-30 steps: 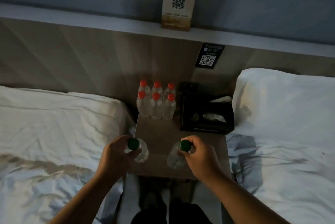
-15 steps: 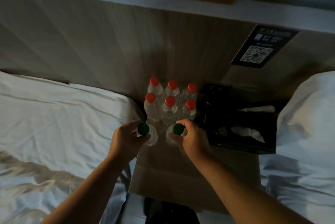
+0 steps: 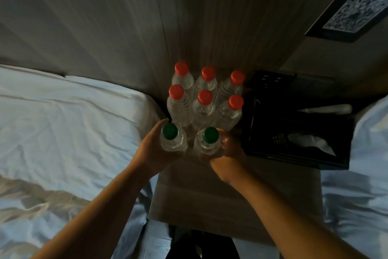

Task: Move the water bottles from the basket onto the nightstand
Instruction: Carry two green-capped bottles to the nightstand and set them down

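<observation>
Two clear water bottles with green caps stand upright on the wooden nightstand [image 3: 210, 195], just in front of several red-capped bottles [image 3: 204, 103] set in two rows against the headboard. My left hand [image 3: 152, 151] grips the left green-capped bottle [image 3: 171, 138] from its left side. My right hand [image 3: 227, 156] grips the right green-capped bottle [image 3: 209, 141] from its right side. Both bottles sit close to the front row of red caps. The basket is out of sight.
A black tissue box [image 3: 294, 132] takes up the nightstand's right part, with a black holder behind it. White bedding lies to the left [image 3: 63, 132] and right [image 3: 361, 174]. A wooden headboard panel with a QR code sign [image 3: 348, 15] rises behind.
Both hands carried the green-capped bottles from the nightstand's front edge to right behind the red-capped rows. The camera moved closer and tilted down.
</observation>
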